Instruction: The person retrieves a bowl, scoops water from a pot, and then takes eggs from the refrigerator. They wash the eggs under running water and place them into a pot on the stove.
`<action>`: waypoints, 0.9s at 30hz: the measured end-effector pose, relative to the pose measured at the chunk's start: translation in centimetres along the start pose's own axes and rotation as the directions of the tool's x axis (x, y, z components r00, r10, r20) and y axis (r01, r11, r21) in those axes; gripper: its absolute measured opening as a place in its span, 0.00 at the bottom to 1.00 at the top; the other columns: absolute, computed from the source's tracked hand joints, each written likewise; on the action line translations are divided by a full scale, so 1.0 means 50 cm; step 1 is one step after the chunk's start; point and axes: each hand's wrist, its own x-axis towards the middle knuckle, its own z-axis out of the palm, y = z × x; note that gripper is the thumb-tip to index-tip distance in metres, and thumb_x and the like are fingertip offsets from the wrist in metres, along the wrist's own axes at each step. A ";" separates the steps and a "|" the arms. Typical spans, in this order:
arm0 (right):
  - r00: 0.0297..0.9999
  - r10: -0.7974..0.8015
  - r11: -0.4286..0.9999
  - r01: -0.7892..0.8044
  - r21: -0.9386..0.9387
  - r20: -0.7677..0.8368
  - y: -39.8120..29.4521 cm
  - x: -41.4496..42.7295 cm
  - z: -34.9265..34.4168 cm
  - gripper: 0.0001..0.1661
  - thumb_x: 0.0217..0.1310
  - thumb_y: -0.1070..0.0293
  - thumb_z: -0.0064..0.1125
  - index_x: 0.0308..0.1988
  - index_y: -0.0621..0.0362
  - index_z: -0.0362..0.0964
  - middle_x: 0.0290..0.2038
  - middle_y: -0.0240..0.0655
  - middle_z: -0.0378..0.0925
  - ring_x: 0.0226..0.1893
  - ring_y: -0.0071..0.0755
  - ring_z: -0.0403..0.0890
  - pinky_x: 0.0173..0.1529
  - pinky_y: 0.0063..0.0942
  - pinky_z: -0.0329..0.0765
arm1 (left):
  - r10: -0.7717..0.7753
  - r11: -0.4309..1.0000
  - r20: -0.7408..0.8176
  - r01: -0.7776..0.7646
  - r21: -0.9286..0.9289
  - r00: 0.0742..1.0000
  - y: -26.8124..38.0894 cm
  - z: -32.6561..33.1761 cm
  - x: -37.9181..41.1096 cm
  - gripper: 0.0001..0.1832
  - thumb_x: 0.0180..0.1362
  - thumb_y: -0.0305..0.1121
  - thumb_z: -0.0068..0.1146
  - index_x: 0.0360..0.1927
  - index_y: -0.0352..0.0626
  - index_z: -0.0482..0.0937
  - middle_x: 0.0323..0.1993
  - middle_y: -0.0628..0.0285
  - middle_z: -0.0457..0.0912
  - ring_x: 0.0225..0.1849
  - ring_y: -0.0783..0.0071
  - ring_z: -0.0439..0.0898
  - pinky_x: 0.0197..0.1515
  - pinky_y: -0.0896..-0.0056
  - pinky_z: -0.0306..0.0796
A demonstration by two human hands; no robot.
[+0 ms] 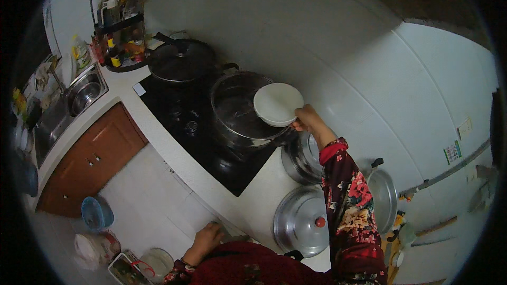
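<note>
My right hand (308,120) grips the rim of a white bowl (278,103). The bowl is held over the right side of a large metal pot (237,136), whose interior looks dark. That pot stands on a black glass cooktop (186,126). Behind it to the left is a black-handled pan with a lid (181,61). Low in the view, my left hand (205,242) is in front of my body, close to the counter's front edge; its fingers are curled, and whether they hold anything is unclear.
Right of the cooktop are a metal pot (297,162) and a domed lid (299,221) with a red knob. Another metal pan (383,202) is near the wall. Left are a sink (85,94) and a bottle rack (119,23). A blue bucket (97,213) stands on the floor.
</note>
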 end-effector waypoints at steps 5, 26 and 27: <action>0.992 -0.022 0.995 0.010 -0.101 -0.121 -0.007 0.008 -0.034 0.12 0.51 0.72 0.41 0.30 0.73 0.65 0.17 0.45 0.71 0.11 0.33 0.73 0.12 0.27 0.71 | -0.012 0.999 0.045 0.013 -0.031 0.999 0.017 0.016 -0.008 0.17 0.51 0.39 0.52 0.44 0.44 0.71 0.42 0.51 0.71 0.39 0.50 0.74 0.39 0.57 0.70; 0.744 -0.639 0.395 0.101 -0.913 -0.194 -0.200 -0.048 -0.048 0.16 0.56 0.72 0.34 0.46 0.62 0.56 0.31 0.56 0.74 0.34 0.61 0.75 0.40 0.49 0.71 | 0.029 0.995 0.166 -0.044 0.088 0.986 0.068 0.015 -0.015 0.14 0.53 0.41 0.47 0.40 0.46 0.70 0.38 0.49 0.73 0.39 0.49 0.74 0.37 0.53 0.71; 0.710 -0.681 0.370 0.123 -0.921 -0.179 -0.206 -0.049 -0.052 0.17 0.56 0.72 0.32 0.47 0.62 0.55 0.30 0.56 0.74 0.34 0.60 0.75 0.40 0.50 0.71 | 0.046 0.995 0.171 -0.060 0.075 0.984 0.073 0.014 -0.013 0.14 0.53 0.41 0.47 0.40 0.46 0.70 0.38 0.50 0.73 0.39 0.49 0.74 0.37 0.53 0.71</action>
